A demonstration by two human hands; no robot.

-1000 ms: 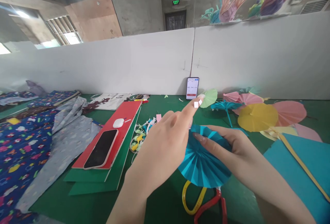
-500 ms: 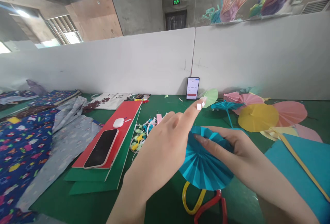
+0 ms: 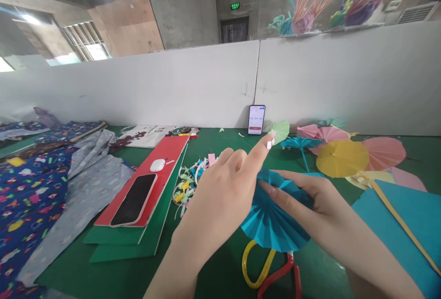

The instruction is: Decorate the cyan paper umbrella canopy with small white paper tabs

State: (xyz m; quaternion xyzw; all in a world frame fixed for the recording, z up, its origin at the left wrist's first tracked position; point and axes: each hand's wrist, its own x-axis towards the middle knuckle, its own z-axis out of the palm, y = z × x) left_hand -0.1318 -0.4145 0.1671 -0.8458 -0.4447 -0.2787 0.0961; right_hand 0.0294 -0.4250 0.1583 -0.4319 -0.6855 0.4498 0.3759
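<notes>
A bright blue pleated paper disc (image 3: 275, 228) is held upright in front of me, its folds fanning out from near the middle. My right hand (image 3: 310, 198) pinches it from the right, thumb on the near face and fingers behind. On its left edge is my left hand (image 3: 229, 188), with the lower fingers curled against the paper and the thumb hidden. The left index finger points out, and small white pieces (image 3: 270, 143) stick to its tip. Below the disc lie scissors (image 3: 262, 273) with yellow and red handles.
Paper umbrellas and discs, including a yellow disc (image 3: 341, 157), lie at right beside blue paper sheets (image 3: 392, 221). Paper scraps (image 3: 188, 184) sit left of my hands. A phone (image 3: 134, 200) rests on red and green boards; another phone (image 3: 257, 120) leans on the partition. Patterned cloth (image 3: 31, 207) covers the left.
The pleated disc has tilted slightly, and its folds dip more near the right thumb. Both hands keep nearly the same place. The view has shifted slightly.
</notes>
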